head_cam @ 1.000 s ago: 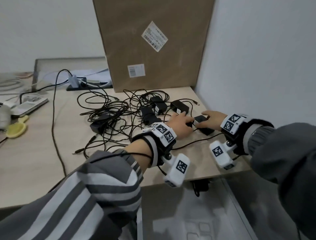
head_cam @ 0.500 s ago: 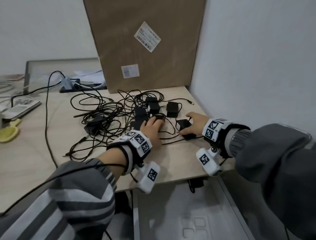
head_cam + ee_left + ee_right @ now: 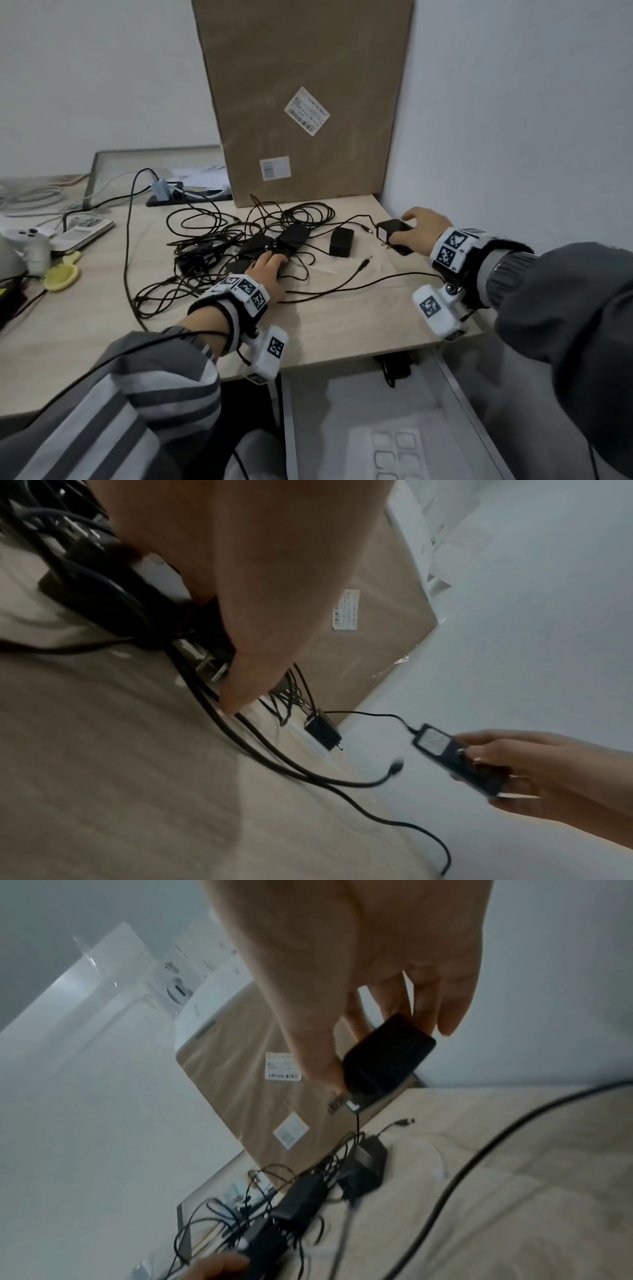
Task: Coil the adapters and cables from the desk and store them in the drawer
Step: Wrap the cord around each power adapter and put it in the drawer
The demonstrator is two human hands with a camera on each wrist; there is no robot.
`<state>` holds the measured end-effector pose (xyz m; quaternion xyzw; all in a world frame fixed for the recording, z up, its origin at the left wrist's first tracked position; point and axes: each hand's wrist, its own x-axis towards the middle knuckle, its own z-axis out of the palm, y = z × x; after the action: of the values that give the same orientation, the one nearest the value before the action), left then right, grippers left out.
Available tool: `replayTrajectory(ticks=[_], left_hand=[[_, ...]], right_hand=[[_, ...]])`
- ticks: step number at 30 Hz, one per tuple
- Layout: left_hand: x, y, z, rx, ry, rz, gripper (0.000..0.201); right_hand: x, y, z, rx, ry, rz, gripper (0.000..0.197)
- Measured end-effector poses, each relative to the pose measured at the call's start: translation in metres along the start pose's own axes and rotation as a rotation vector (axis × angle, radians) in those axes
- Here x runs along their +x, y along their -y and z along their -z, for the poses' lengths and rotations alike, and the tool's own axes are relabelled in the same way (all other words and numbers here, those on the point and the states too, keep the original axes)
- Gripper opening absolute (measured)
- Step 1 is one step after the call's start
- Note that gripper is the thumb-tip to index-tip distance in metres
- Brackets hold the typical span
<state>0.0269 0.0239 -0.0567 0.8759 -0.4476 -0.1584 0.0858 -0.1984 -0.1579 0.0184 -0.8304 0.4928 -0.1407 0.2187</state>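
Observation:
A tangle of black cables (image 3: 239, 233) with several black adapters lies mid-desk. My left hand (image 3: 270, 269) rests on top of it, fingers pressing one adapter (image 3: 113, 588) down onto the desk. My right hand (image 3: 416, 228) pinches another black adapter (image 3: 390, 229) between thumb and fingers and holds it off the desk near the right wall, prongs (image 3: 337, 1103) showing. Its thin cable (image 3: 356, 219) trails back to the tangle. One more adapter (image 3: 342, 241) stands alone between the hands. A long cable (image 3: 359, 284) crosses the desk front. The open drawer (image 3: 455, 387) sits below the desk edge.
A tall cardboard box (image 3: 301, 102) stands at the desk's back against the wall (image 3: 513, 120) on the right. A white game controller (image 3: 29, 240), a yellow brush (image 3: 65, 274) and a flat device (image 3: 85, 233) lie at the left. A black item (image 3: 394, 366) lies at the drawer's back.
My right hand has lifted its adapter off the desk and carried it back and right toward the wall. My left hand has shifted left onto the tangle.

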Motion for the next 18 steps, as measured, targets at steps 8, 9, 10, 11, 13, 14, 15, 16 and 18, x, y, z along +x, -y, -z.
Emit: replayTrajectory(ticks=[8,9,10,11,13,14,15,16,18], left_hand=[[-0.007,-0.015,0.013,-0.036,0.049,0.107,0.067],[-0.010,-0.020,0.016,-0.052,0.049,0.108,0.067],[-0.012,-0.025,0.019,-0.055,0.043,0.120,0.066],[-0.014,-0.027,0.022,-0.039,0.029,0.128,0.064],[-0.019,-0.031,0.028,0.002,0.017,0.134,0.059],[-0.019,-0.032,0.031,0.011,0.024,0.127,0.055],[-0.020,-0.033,0.034,0.013,0.025,0.098,0.050],[-0.023,-0.036,0.038,0.009,0.041,0.069,0.043],[-0.029,-0.043,0.048,-0.003,0.039,0.040,0.036]], right_hand=[[-0.008,0.021,0.062,0.414,-0.322,0.030,0.052],[-0.010,0.030,0.069,0.453,-0.361,0.059,0.051],[-0.012,0.039,0.077,0.485,-0.396,0.086,0.051],[-0.015,0.048,0.086,0.516,-0.431,0.112,0.051],[-0.019,0.065,0.105,0.577,-0.503,0.148,0.052],[-0.021,0.072,0.113,0.593,-0.534,0.163,0.050],[-0.023,0.077,0.120,0.599,-0.560,0.182,0.048],[-0.025,0.082,0.124,0.603,-0.578,0.200,0.045],[-0.029,0.089,0.126,0.616,-0.592,0.242,0.043]])
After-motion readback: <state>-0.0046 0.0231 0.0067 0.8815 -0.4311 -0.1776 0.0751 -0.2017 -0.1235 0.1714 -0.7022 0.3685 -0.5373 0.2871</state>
